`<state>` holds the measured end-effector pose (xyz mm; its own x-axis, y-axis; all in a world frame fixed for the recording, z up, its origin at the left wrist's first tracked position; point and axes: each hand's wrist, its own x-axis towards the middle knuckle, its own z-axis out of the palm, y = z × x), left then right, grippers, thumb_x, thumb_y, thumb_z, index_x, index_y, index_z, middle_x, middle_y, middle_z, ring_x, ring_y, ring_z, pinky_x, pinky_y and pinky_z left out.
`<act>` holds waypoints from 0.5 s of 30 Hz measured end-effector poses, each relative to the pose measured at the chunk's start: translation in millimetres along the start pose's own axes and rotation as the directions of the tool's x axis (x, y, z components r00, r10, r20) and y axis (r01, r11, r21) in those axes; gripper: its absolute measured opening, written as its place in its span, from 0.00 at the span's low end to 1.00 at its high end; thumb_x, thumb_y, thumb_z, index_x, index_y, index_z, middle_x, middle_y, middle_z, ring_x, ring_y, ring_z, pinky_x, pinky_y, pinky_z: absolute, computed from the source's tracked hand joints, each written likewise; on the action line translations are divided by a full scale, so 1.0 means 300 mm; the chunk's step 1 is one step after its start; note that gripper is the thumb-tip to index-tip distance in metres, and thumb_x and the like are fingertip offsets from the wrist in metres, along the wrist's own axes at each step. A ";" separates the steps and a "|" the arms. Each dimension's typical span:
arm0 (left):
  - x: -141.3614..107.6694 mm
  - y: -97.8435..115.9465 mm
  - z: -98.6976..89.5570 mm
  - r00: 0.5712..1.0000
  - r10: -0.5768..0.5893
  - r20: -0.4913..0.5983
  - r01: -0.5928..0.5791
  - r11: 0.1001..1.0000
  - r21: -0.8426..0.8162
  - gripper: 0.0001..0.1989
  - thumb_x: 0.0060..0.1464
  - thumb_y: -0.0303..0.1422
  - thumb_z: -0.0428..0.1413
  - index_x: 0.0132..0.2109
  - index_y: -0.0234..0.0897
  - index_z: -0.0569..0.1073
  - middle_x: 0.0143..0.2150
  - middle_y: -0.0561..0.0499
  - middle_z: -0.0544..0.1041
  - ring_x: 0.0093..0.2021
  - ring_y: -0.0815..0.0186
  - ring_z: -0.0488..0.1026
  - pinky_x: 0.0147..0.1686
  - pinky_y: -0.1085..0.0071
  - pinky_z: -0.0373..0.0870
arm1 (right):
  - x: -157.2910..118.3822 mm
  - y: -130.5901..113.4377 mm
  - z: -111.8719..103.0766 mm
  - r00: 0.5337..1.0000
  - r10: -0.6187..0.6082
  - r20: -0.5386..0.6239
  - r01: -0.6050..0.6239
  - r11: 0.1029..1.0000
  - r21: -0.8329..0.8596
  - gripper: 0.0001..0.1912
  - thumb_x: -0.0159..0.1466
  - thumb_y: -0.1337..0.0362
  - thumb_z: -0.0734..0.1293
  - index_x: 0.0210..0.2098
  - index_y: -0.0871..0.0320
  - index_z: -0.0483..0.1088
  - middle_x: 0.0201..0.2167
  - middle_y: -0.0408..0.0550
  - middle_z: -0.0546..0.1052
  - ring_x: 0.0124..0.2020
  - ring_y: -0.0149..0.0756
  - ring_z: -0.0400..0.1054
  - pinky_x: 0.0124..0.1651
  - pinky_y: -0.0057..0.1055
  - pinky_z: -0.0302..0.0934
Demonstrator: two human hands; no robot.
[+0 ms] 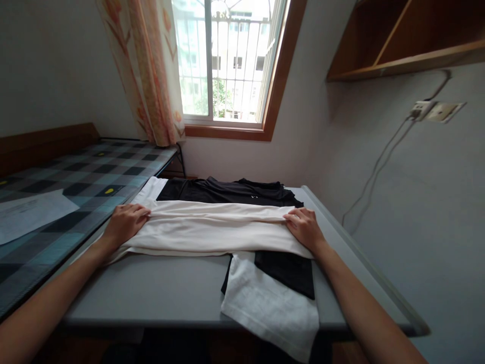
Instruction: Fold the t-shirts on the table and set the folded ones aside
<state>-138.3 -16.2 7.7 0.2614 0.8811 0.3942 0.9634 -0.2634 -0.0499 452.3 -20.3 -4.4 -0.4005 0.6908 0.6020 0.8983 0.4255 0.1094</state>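
Observation:
A black-and-white shirt (pixel 212 230) lies sideways across the grey table, its cream-white part folded into a long band. My left hand (pixel 129 222) pinches the far edge of this band at its left end. At the right end, my right hand (pixel 303 225) grips the same folded edge between thumb and fingers. Beyond the band lies black fabric (pixel 223 191) with a small pale mark. A wide sleeve (pixel 273 298), white with a black section, comes out from under the band and hangs over the table's near edge.
The grey table (pixel 151 288) has a raised rim along the wall at right. To the left stands a bed with a checked mattress (pixel 94 167) and paper sheets (pixel 34 212). A curtain (pixel 151 76), a barred window (pixel 231 65), a wall shelf (pixel 401 55) and a socket with cables (pixel 420 108) surround it.

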 end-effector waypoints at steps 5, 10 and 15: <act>0.032 0.024 -0.022 0.994 -0.036 0.106 0.030 0.998 0.059 0.14 0.59 0.34 0.49 0.45 0.38 0.78 0.46 0.41 0.79 0.49 0.48 0.72 0.48 0.55 0.59 | 0.056 -0.074 -0.023 0.998 -0.052 0.030 0.049 0.995 0.083 0.11 0.63 0.67 0.66 0.44 0.55 0.77 0.43 0.51 0.76 0.48 0.45 0.66 0.55 0.43 0.50; 0.066 0.069 -0.032 0.967 -0.170 0.192 0.146 0.980 0.135 0.16 0.57 0.31 0.49 0.47 0.39 0.79 0.47 0.42 0.79 0.48 0.49 0.72 0.46 0.57 0.62 | 0.186 -0.228 -0.016 0.965 -0.190 0.181 0.158 0.971 0.179 0.12 0.63 0.67 0.67 0.46 0.54 0.76 0.45 0.50 0.75 0.47 0.43 0.65 0.53 0.40 0.51; 0.051 0.102 -0.010 0.970 -0.228 0.080 0.211 0.961 0.181 0.17 0.58 0.31 0.48 0.48 0.36 0.78 0.47 0.40 0.78 0.49 0.48 0.71 0.46 0.57 0.63 | 0.245 -0.322 0.031 0.960 -0.129 0.250 0.102 0.988 0.119 0.14 0.62 0.73 0.65 0.45 0.54 0.75 0.42 0.49 0.75 0.44 0.42 0.65 0.50 0.38 0.51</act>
<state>-104.8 -12.0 14.8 0.0383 0.9464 0.3208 0.9915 0.0041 -0.1303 334.5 -5.2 22.1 -0.5452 0.7540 0.3663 0.8251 0.5600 0.0753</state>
